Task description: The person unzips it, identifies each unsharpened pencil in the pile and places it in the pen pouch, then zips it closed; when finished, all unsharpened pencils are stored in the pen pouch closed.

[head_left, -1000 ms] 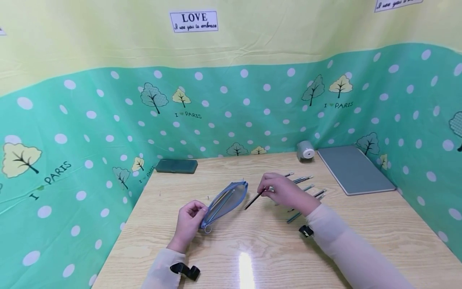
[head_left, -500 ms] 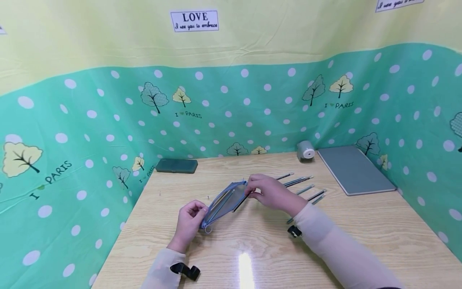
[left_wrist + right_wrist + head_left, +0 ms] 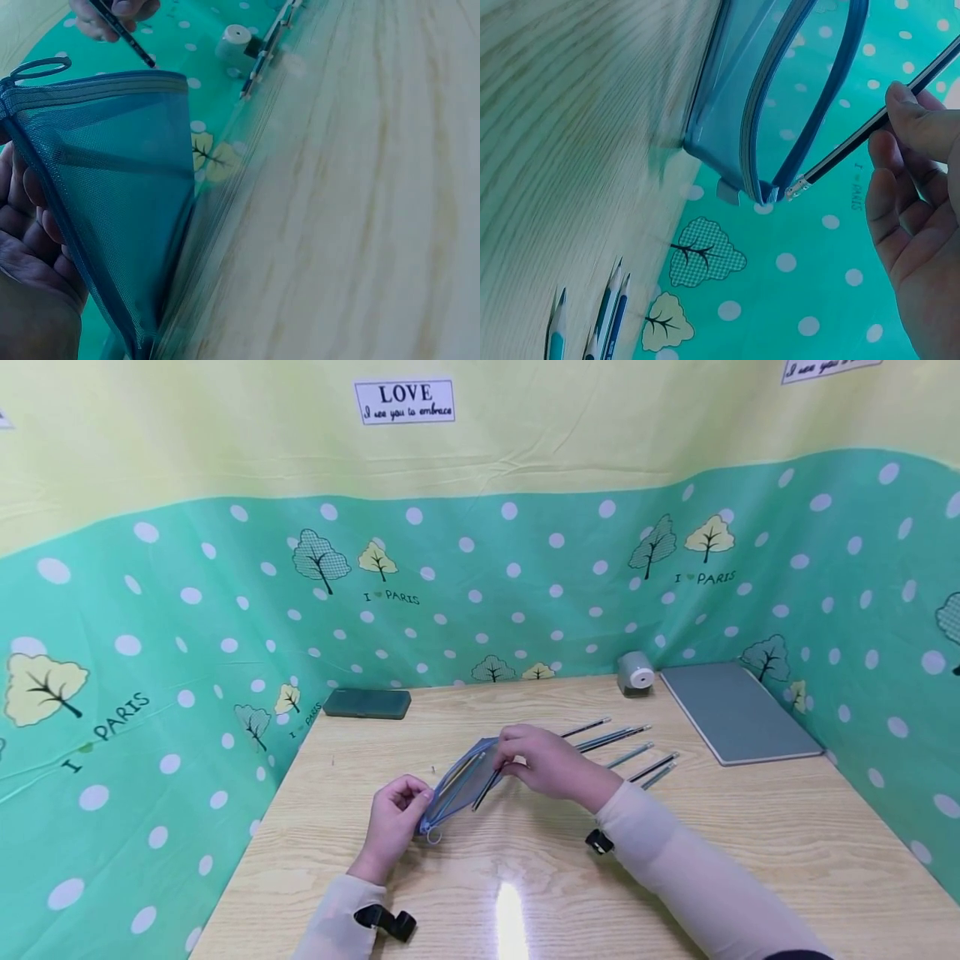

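Observation:
My left hand (image 3: 393,822) pinches the near end of a blue mesh zip pouch (image 3: 120,172), whose mouth gapes upward. Inside lie a yellow pencil and a bluish pencil (image 3: 457,789). Over the pouch's right side, my right hand (image 3: 547,760) pinches a dark striped pencil (image 3: 847,146) between thumb and fingers. Its white eraser end (image 3: 796,186) appears beside the far zip corner in the right wrist view; whether they touch I cannot tell. In the head view the pencil slants down toward the near rim, and my fingers cover the pouch's far end.
Several loose pencils (image 3: 615,739) lie on the wooden table right of the pouch, partly behind my right arm. Farther back are a grey-and-white sharpener-like device (image 3: 636,675), a grey flat board (image 3: 738,710) and a dark green case (image 3: 367,704). Polka-dot cloth (image 3: 450,577) encloses the table.
My right hand has carried the dark pencil leftward from beside the loose pencils to over the pouch. My left hand and the pouch stay in place.

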A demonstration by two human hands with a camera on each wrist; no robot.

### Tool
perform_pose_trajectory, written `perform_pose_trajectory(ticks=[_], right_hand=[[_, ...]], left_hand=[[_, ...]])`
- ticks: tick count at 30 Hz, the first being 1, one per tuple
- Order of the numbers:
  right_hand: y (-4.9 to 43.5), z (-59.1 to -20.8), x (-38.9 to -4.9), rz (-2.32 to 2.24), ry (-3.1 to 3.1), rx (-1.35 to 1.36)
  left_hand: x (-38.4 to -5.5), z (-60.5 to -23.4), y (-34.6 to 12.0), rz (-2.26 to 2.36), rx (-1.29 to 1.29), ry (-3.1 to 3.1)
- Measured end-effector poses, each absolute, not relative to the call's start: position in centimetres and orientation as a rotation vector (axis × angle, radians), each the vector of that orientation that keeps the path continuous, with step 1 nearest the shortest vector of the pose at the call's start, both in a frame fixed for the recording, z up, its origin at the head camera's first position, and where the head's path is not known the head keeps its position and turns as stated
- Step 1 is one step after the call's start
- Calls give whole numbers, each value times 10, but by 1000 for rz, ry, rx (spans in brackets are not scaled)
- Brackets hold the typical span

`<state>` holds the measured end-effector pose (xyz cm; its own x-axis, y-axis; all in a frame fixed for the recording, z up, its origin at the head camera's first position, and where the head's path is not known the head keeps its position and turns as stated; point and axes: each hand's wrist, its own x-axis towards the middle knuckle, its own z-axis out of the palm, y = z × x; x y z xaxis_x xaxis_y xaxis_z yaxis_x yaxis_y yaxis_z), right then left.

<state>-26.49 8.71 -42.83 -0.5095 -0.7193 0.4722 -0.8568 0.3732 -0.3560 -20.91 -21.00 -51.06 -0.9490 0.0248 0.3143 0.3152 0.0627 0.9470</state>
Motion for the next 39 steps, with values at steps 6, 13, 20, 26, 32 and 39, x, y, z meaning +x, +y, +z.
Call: perform_pose_trajectory(ticks=[6, 13, 20, 26, 32, 39], right_hand=[[80, -430, -265, 873, -2392, 1449], [73, -434, -267, 884, -2445, 1455], [69, -442, -272, 866, -2487, 1452], [66, -446, -277, 842, -2501, 1439], [64, -451, -281, 765, -2545, 1400], [57, -457, -281, 620, -2514, 1378]], left_hand=[[-208, -511, -209, -1981, -354, -2114], [-209, -511, -209, -1988, -371, -2097], [-209, -511, -209, -1974, -390, -2091], [-208, -511, -209, -1973, -391, -2096], [-209, -511, -209, -1976, -407, -2083], [-207, -511, -208, -2003, -413, -2072]])
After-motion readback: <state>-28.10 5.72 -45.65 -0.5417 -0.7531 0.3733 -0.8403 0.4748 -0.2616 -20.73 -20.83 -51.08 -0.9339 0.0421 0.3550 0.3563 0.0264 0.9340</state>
